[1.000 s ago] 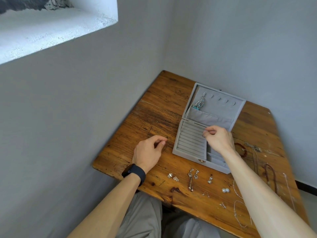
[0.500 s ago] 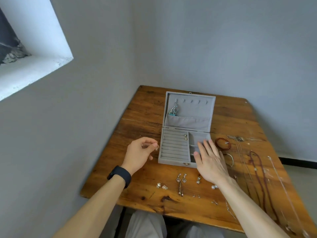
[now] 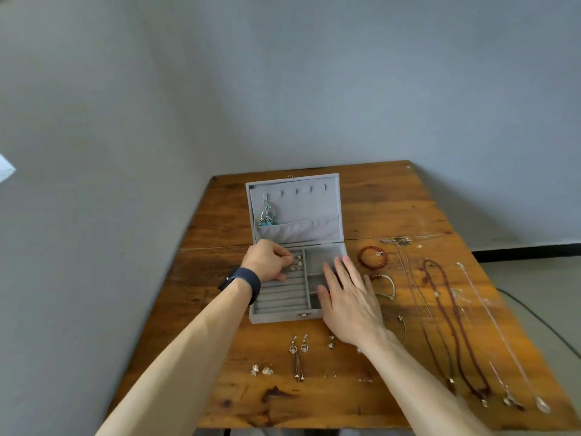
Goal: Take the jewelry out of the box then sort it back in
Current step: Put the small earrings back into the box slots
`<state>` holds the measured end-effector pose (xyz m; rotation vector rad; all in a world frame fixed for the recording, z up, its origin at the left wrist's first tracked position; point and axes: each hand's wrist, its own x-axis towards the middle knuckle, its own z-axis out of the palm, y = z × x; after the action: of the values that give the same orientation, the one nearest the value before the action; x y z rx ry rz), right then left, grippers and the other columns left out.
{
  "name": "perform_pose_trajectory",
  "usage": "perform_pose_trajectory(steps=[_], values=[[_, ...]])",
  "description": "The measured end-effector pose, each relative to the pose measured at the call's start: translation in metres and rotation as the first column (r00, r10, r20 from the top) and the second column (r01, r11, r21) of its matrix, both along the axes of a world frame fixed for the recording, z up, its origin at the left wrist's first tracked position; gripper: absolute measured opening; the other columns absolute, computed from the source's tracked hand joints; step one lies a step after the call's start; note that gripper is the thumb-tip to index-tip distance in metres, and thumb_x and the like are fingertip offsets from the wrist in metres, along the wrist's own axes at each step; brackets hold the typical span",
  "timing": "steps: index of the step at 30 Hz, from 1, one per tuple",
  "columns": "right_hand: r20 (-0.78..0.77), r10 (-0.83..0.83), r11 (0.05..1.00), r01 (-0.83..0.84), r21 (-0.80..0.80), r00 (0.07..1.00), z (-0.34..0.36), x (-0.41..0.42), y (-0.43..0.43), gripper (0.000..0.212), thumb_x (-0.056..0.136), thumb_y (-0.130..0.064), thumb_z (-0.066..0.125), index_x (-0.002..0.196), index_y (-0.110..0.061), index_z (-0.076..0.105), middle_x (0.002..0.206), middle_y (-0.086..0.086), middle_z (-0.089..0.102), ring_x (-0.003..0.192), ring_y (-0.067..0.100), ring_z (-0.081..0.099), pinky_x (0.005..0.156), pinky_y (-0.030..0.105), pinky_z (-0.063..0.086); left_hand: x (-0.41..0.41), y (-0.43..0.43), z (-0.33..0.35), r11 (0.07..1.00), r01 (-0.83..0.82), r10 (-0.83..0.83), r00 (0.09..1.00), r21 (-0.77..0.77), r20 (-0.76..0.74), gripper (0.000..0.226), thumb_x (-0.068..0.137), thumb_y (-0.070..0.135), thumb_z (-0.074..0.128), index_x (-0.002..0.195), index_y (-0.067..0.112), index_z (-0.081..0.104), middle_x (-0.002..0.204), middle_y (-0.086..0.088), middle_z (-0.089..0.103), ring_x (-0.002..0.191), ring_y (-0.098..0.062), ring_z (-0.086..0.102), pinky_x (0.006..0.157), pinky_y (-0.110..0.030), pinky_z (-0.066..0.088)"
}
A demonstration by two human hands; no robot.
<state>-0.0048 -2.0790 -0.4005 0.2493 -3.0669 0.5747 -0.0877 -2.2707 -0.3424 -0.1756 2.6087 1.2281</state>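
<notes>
The left hand [image 3: 267, 261], which half a second ago hovered over the table to the left of the jewelry box [image 3: 273, 316], now reaches into the box, over the back rows of its ring rolls. The right hand [image 3: 349, 300] has barely shifted. The view has turned to face the table squarely.

The left wrist, in a black wristband [image 3: 243, 280], bends inward. The fingers are curled, their tips against a small cluster of earrings [image 3: 297, 263] tucked into the rolls; whether they pinch one cannot be told. The right hand lies palm down over the box's front right compartments, fingers straight and slightly spread, holding nothing.

The box is grey velvet and rectangular, its lid standing open at the back of the worn, knotted wooden table [image 3: 393, 209]. A silver and turquoise piece [image 3: 267, 215] hangs from a lid hook into the pocket below.

More jewelry lies on the wood: a pair of drop earrings [image 3: 298, 346] and pale studs [image 3: 261, 369] in front of the box, a red bead bracelet [image 3: 371, 256] just to its right, then a red cord necklace [image 3: 452, 325] and a thin silver chain [image 3: 503, 335] stretched lengthwise.
</notes>
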Motion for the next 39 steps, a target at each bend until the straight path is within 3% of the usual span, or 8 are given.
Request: perform_pose_trajectory(steps=[4,9,14,18,22,30,34,39], values=[[-0.012,0.003,0.999,-0.003,-0.033,1.0,-0.002,0.0,0.001,0.061,0.105,-0.049,0.016,0.159,-0.022,0.016,0.168,-0.001,0.002,0.151,0.012,-0.019,0.123,0.048,0.004,-0.006,0.006,-0.006,0.999,-0.035,0.035,0.999,0.008,-0.002,0.011,0.089,0.023,0.075,0.081,0.029,0.071,0.086,0.003,0.074,0.066,-0.009,0.073,0.059,-0.024,0.06],[-0.025,0.0,0.999,-0.002,-0.05,1.0,-0.004,-0.001,0.001,0.062,0.104,-0.05,0.016,0.159,-0.021,0.018,0.168,0.0,0.004,0.152,0.013,-0.018,0.123,0.05,0.006,-0.008,0.013,-0.011,0.993,-0.094,0.092,0.995,-0.068,-0.029,0.009,0.089,0.029,0.075,0.08,0.03,0.073,0.08,0.007,0.074,0.065,-0.01,0.073,0.065,-0.03,0.063],[-0.037,-0.007,0.998,0.004,-0.069,0.999,-0.006,-0.001,0.001,0.061,0.104,-0.049,0.018,0.158,-0.021,0.021,0.168,0.0,0.008,0.152,0.013,-0.017,0.123,0.05,0.008,-0.009,0.02,-0.008,0.982,-0.166,0.165,0.986,-0.09,-0.023,0.011,0.089,0.027,0.075,0.079,0.028,0.072,0.081,0.004,0.073,0.062,-0.01,0.071,0.048,-0.019,0.054],[-0.036,-0.007,0.999,0.005,-0.054,0.999,-0.007,-0.002,0.001,0.062,0.104,-0.05,0.016,0.158,-0.022,0.02,0.168,0.0,0.007,0.152,0.013,-0.017,0.122,0.05,0.006,-0.007,0.022,-0.011,0.975,-0.186,0.181,0.982,-0.121,-0.05,0.012,0.089,0.028,0.073,0.078,0.028,0.07,0.074,0.005,0.072,0.049,-0.005,0.066,0.044,-0.017,0.048],[-0.04,-0.004,0.999,0.002,-0.048,0.999,-0.006,-0.001,0.001,0.061,0.104,-0.05,0.017,0.158,-0.022,0.021,0.168,0.0,0.008,0.152,0.013,-0.017,0.122,0.051,0.006,-0.004,0.023,-0.014,0.968,-0.227,0.216,0.971,-0.103,-0.104,0.008,0.087,0.028,0.074,0.084,0.029,0.067,0.074,0.003,0.072,0.052,-0.008,0.067,0.04,-0.015,0.045],[-0.046,-0.003,0.999,0.002,-0.032,0.999,-0.006,-0.001,0.001,0.061,0.104,-0.05,0.017,0.158,-0.022,0.021,0.168,0.001,0.01,0.153,0.014,-0.016,0.122,0.051,0.007,0.0,0.023,-0.015,0.967,-0.22,0.202,0.969,-0.127,-0.14,0.009,0.09,0.033,0.07,0.082,0.03,0.068,0.075,0.004,0.072,0.064,-0.013,0.069,0.051,-0.023,0.054],[-0.049,-0.005,1.0,0.004,-0.031,0.999,-0.006,-0.001,0.001,0.061,0.104,-0.05,0.017,0.158,-0.022,0.022,0.168,0.001,0.01,0.153,0.015,-0.015,0.122,0.052,0.007,0.005,0.021,-0.012,0.972,-0.193,0.173,0.974,-0.137,-0.15,0.018,0.098,0.037,0.057,0.096,0.024,0.07,0.08,0.0,0.072,0.07,-0.018,0.071,0.066,-0.031,0.061],[-0.052,-0.007,1.0,0.006,-0.024,0.999,-0.005,-0.002,0.001,0.06,0.104,-0.05,0.018,0.157,-0.022,0.024,0.168,0.001,0.011,0.153,0.015,-0.014,0.122,0.051,0.008,0.016,0.022,-0.009,0.885,-0.115,-0.054,0.938,-0.452,-0.344,0.025,0.099,0.027,0.047,0.111,0.026,0.068,0.105,-0.003,0.069,0.088,-0.027,0.066,0.074,-0.037,0.057]])
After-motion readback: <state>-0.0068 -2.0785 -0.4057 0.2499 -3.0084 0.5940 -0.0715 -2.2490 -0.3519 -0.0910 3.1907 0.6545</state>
